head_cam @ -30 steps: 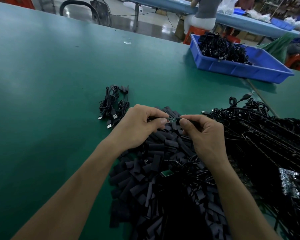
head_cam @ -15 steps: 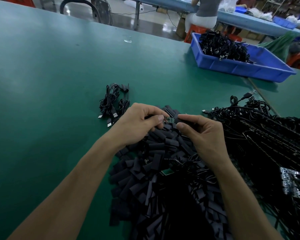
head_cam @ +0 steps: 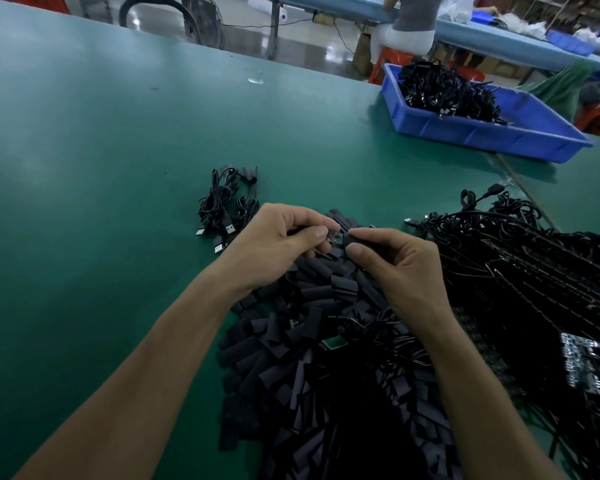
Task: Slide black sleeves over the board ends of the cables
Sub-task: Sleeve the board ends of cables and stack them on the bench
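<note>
Black sleeve [head_cam: 353, 240] lies with its long axis left to right, its mouth facing left at the small board [head_cam: 335, 236], just above the pile of loose sleeves [head_cam: 312, 344]. The right hand [head_cam: 402, 268] pinches the sleeve between thumb and forefinger. The left hand [head_cam: 278, 244], fingers curled, pinches the board. A tangled cable heap [head_cam: 534, 271] lies right on the green counter [head_cam: 118, 168], and a small cable bundle [head_cam: 227, 206] lies left.

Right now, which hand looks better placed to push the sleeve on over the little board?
The right hand. It pinches the black sleeve, whose end meets the small board; the left hand pinches the board's other end, probably just steadying it.
</note>
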